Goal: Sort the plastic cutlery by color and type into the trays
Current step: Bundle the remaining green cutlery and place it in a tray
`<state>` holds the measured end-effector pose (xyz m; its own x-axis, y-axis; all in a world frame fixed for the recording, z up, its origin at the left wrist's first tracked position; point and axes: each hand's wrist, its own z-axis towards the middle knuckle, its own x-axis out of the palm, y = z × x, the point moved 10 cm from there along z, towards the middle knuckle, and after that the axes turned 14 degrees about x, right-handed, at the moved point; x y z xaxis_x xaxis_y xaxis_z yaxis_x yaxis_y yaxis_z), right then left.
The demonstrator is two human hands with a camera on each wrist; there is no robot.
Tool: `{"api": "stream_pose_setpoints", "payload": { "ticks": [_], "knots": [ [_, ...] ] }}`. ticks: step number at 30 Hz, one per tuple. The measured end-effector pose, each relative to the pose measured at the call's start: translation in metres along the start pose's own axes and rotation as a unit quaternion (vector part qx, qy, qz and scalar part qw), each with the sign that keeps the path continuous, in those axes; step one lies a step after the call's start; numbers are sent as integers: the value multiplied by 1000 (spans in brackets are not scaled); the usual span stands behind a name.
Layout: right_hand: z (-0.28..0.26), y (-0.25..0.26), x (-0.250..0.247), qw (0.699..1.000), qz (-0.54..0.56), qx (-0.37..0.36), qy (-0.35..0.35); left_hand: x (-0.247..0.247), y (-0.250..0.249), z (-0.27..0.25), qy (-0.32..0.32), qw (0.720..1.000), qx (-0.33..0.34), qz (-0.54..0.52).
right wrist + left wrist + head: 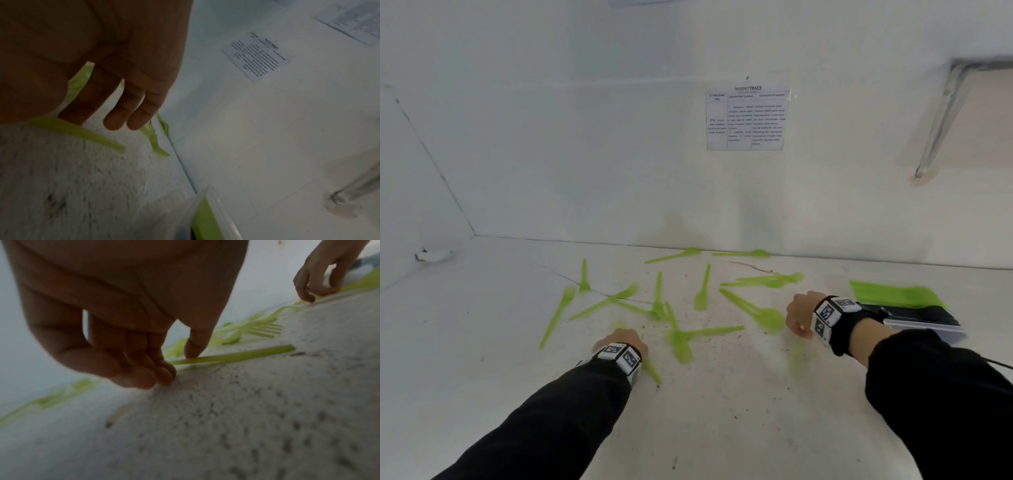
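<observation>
Several green plastic forks and spoons [702, 291] lie scattered over the white table [722, 428]. My left hand [619, 337] is low at the near edge of the pile. Its thumb and curled fingertips [164, 374] pinch the end of a green utensil handle [232, 356] lying on the table; the utensil's head is hidden. My right hand [799, 318] is beside a green spoon [763, 315]. Thumb and index finger hold a green handle [82, 133], while the other fingers [127, 120] stay loose. A tray [928, 325] with green pieces [893, 294] sits at the right.
The white wall meets the table just behind the pile, with two green pieces [743, 254] against it. A printed sheet [745, 120] is on the wall and a metal bracket [941, 120] at upper right. The tabletop is speckled with dark crumbs.
</observation>
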<state>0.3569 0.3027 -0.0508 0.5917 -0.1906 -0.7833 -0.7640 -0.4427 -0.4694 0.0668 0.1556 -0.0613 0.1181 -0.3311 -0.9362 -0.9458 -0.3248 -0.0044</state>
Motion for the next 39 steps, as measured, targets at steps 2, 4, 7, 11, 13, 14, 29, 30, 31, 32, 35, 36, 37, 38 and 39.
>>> {"api": "stream_pose_setpoints", "payload": {
  "ticks": [2,4,7,11,13,14,29,30,31,32,35,36,37,38,39],
  "knots": [
    [1,3,-11,999,47,-23,-10,3,1,5,-1,997,-2,-72],
    [4,4,-30,986,157,-18,-50,1,-3,7,-17,992,-1,-126],
    [17,1,-43,942,327,27,-75,-6,-18,10,-70,978,40,-191],
    [31,10,-39,922,377,80,-45,-17,-38,12,-117,961,130,-216],
    [38,22,-33,936,340,93,-22,-21,-43,15,-113,962,151,-196],
    [38,28,-31,941,323,98,-12,-22,-45,17,-106,965,164,-175],
    [47,51,-56,946,321,30,-26,-18,-84,34,-65,923,378,13],
    [45,55,-60,952,305,5,-37,-18,-86,34,-65,919,388,20],
    [43,60,-61,959,280,-17,-40,-18,-88,34,-67,915,397,20],
    [41,65,-61,967,249,-39,-47,-19,-88,34,-68,913,402,13],
    [40,77,-57,980,172,-75,-64,-22,-85,40,-71,911,404,-37],
    [40,77,-57,980,164,-79,-74,-24,-84,42,-72,911,402,-55],
    [41,76,-56,980,165,-77,-76,-24,-82,45,-72,910,402,-72],
    [41,75,-55,979,173,-78,-77,-24,-82,47,-66,909,404,-82],
    [40,75,-52,980,172,-80,-68,-23,-83,48,-58,907,410,-78]
  ]
}}
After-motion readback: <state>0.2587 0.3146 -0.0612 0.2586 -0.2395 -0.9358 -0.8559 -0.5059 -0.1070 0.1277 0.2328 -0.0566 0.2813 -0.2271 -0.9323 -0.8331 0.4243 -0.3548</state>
